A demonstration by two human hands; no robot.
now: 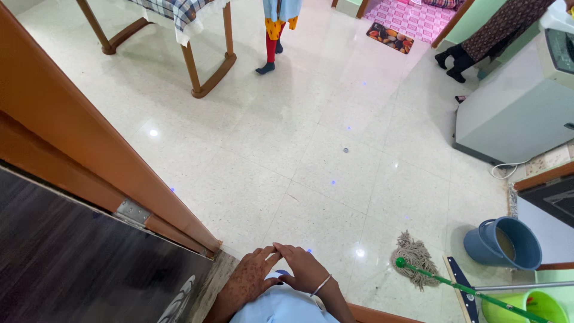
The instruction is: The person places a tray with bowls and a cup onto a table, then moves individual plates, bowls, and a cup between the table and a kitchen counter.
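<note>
1. Two bare hands meet at the bottom edge: the left hand [248, 280] and right hand [306, 270] touch fingertips over a pale blue cloth [281, 305], gripping nothing, fingers loosely extended.
2. Right of the hands, a string mop [415, 256] lies flat on the tiled floor [287, 149], its green handle angled away.
3. Beyond the mop, a blue bucket [503, 242] holds murky water; a green bucket [526, 306] sits nearer, contents unclear.
4. Farthest from the hands stand a wooden table [197, 54] and other people's legs.
</note>
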